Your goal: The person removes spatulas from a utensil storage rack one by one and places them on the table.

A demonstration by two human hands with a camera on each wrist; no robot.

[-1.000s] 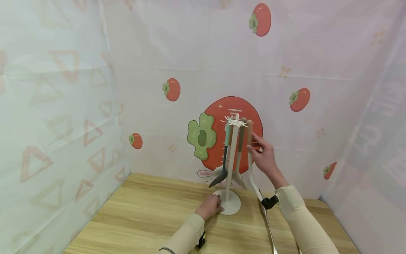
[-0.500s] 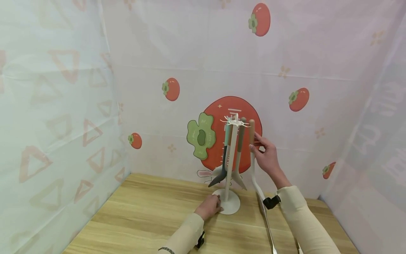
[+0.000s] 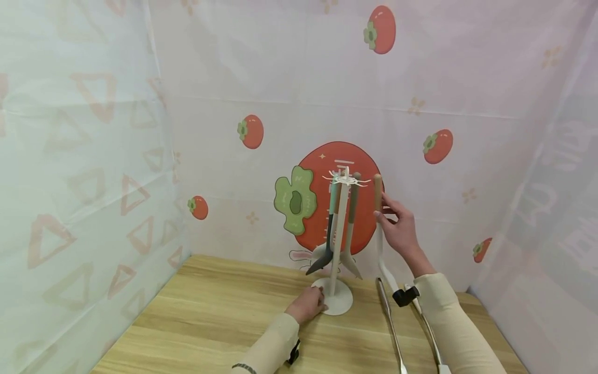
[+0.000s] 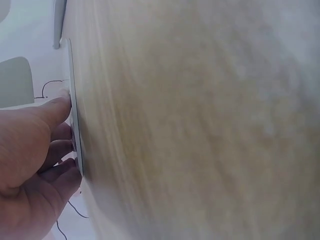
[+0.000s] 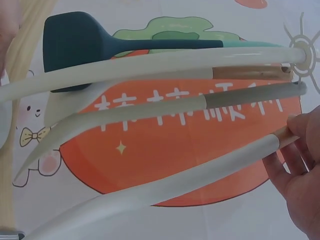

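One wooden-handled utensil (image 3: 379, 241) now hangs in the air clear of the rack (image 3: 338, 244), having shifted from the hooks (image 3: 345, 180) toward the right edge of the table (image 3: 210, 301). Thumb and fingers of the right hand (image 3: 399, 228) pinch it by the handle. The shift likely means that it is free of the three hanging utensils (image 5: 155, 109). The left hand (image 3: 307, 305), fingers bent, grips the base rim, presumably steadying the rack near the back edge.
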